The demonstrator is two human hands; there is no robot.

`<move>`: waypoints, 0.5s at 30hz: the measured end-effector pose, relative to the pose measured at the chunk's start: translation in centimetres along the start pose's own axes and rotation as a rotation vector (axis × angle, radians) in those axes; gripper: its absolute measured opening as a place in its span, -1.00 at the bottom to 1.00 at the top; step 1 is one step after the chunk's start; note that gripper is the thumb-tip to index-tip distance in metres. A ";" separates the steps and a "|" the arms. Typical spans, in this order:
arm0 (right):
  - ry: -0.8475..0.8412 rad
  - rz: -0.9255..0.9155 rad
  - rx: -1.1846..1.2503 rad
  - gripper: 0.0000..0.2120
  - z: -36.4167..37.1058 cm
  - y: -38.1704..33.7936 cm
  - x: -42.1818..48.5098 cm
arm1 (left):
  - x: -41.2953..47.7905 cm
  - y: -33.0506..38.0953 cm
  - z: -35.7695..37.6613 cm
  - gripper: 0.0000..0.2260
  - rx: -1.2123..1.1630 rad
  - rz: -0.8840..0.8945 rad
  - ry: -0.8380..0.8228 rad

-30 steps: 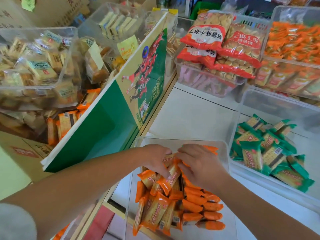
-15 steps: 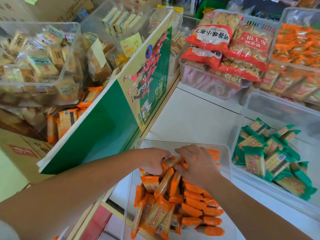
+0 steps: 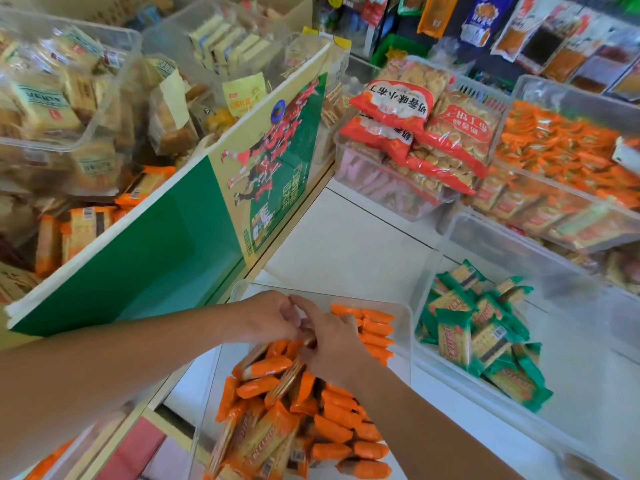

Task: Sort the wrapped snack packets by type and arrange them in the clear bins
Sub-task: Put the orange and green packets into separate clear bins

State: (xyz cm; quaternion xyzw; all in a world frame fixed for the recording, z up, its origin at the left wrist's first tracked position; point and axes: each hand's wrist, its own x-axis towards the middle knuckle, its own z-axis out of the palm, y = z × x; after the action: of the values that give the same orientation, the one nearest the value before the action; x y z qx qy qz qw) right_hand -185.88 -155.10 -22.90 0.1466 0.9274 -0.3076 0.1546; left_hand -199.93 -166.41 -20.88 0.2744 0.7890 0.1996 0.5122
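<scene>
Sorting looks mostly done: we have the orange packets [image 3: 266, 441] heaped in the near bin [image 3: 408, 315] and the green packets [image 3: 479, 341] in the next bin [image 3: 450, 367]. Lining up remains. Our left hand [image 3: 273, 317] pinches orange packets. Our right hand [image 3: 334, 342] lies over them, and we cannot tell its grip.

Big green card board [image 3: 166, 244] on the left, standing tilted along the edge of the white shelf [image 3: 346, 244]; picture of players in red [image 3: 273, 150] on its far end; brown cardboard box [image 3: 15, 282] low on the left, behind the board; yellow paper tag [image 3: 242, 93] up behind the board too; green basket [image 3: 391, 50] far back; shiny hanging bags [image 3: 485, 19] in a row at the top right, blue, orange and dark.
</scene>
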 end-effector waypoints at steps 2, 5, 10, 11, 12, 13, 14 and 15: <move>-0.005 0.003 -0.003 -0.20 0.0 0.3 -0.3 | -0.2 0.0 0.3 -0.94 -0.123 -0.034 0.048; -0.060 0.003 -0.086 -0.31 0.0 0.5 -0.3 | -0.3 -0.6 0.3 -0.86 -0.258 -0.104 0.100; -0.041 -0.069 -0.134 -0.54 -0.1 1.2 -1.0 | -0.2 -1.1 -0.2 -0.68 0.002 -0.112 -0.014; -0.035 -0.077 -0.146 -0.56 -0.2 1.3 -1.1 | -0.3 -1.1 -0.2 -0.76 0.051 -0.092 -0.030; -0.025 -0.081 -0.148 -0.58 -0.1 1.3 -1.2 | -0.3 -1.2 -0.1 -0.82 0.082 -0.078 -0.042; -0.008 -0.084 -0.139 -0.59 -0.1 1.4 -1.4 | -0.4 -1.1 0.0 -0.85 0.094 -0.074 -0.049; 0.011 -0.082 -0.111 -0.60 0.0 1.6 -1.6 | -0.6 -0.9 0.0 -0.87 0.079 -0.071 -0.054; 0.036 -0.078 -0.069 -0.61 0.0 1.6 -1.8 | -0.7 -1.0 0.0 -0.88 0.029 -0.070 -0.058</move>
State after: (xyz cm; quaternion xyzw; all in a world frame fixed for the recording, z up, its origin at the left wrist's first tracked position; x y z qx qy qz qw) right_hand -183.64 -154.16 -23.08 0.1102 0.9451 -0.2785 0.1308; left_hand -199.94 -167.60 -20.97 0.2596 0.7859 0.1620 0.5374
